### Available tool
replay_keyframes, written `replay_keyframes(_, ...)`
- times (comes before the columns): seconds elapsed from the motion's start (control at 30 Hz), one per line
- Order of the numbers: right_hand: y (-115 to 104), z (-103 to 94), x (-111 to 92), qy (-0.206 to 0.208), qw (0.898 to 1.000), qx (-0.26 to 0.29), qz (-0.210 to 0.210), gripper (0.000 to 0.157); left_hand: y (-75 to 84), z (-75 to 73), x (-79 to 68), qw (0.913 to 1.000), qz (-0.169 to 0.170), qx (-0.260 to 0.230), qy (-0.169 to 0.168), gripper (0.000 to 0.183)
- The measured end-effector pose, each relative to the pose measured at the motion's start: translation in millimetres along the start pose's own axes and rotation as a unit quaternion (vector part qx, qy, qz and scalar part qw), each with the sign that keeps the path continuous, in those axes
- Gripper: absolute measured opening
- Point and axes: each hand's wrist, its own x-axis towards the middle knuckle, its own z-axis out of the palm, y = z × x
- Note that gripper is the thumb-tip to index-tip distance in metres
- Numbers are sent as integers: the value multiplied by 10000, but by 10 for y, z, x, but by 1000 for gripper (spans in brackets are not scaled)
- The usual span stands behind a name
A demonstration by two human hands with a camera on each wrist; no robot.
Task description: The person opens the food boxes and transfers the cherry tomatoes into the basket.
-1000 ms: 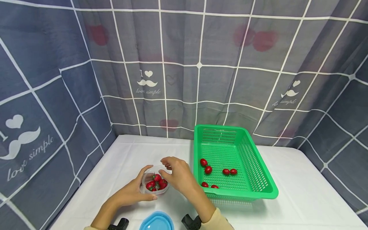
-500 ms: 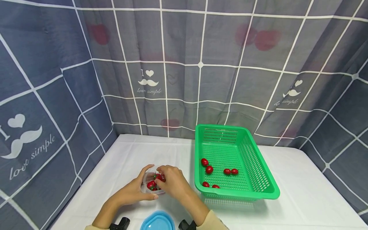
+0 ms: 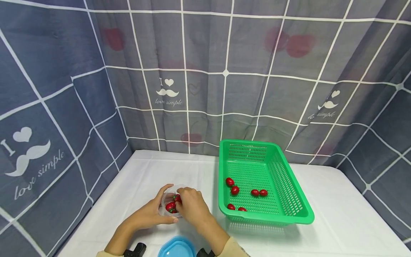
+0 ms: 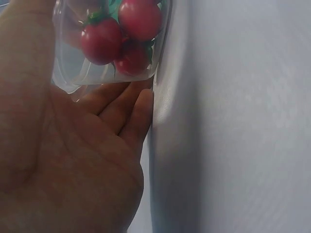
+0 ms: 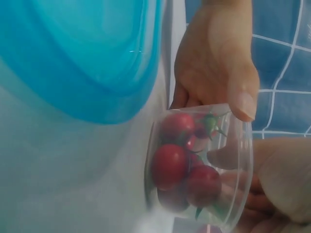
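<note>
My left hand (image 3: 146, 216) grips a clear plastic container (image 5: 239, 145) from its left side, thumb at the near side and fingers at the far side. Red cherry tomatoes (image 3: 170, 206) with green stems lie in the container; the right wrist view shows several through its wall. My right hand (image 3: 193, 210) reaches in over the container's right rim, its thumb (image 5: 226, 158) inside next to the tomatoes. The back of that hand hides part of the container in the head view. I cannot tell whether its fingers hold a tomato.
To the right stands a green perforated basket (image 3: 300, 214) with several cherry tomatoes (image 3: 235, 190) on its floor. A blue plastic lid (image 3: 177, 247) lies at the white table's (image 3: 154, 167) near edge. Grey-blue checked curtains (image 3: 205, 92) hang behind and at both sides.
My right hand has moved down and left from above the container's rim to inside it, covering the tomatoes on the right. The left hand keeps its grip on the container.
</note>
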Motion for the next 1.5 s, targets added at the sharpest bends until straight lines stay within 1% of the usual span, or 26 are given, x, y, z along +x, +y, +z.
replay_keyframes(0.13,-13,21,7,-14,10000,-65,-17,10,-7,6,9,10000,21,-25,-4,109)
replay_keyframes(0.2,-13,29,16,-37,10000,40,23,8,-5,9,12,10000,7,-30,-16,109)
replay_keyframes(0.37,-13,52,44,10,9998,135,128,9,9,8,17,10000,-48,-8,-15,111)
replay_keyframes(0.57,-29,75,65,240,9996,-62,146,16,17,-2,25,10000,-45,-37,-14,110)
replay_keyframes(0.8,-69,84,97,221,9991,-237,258,12,24,-7,14,10000,-75,-21,-22,109)
replay_keyframes(0.93,-69,97,124,294,9987,-308,291,11,38,-16,13,10000,-88,-8,4,110)
replay_keyframes(1.07,-61,112,138,339,9983,-274,378,13,40,-16,20,10000,-48,6,17,111)
replay_keyframes(1.2,-66,133,132,290,9985,-249,392,16,34,-4,15,9999,-60,112,48,111)
replay_keyframes(1.3,-72,142,124,252,9984,-330,380,16,31,4,7,9998,-74,191,84,110)
replay_keyframes(1.43,-69,141,119,139,9983,-433,358,18,25,8,2,9998,-66,169,107,110)
replay_keyframes(1.5,-66,138,121,80,9986,-399,338,19,22,10,-2,9998,-50,136,105,111)
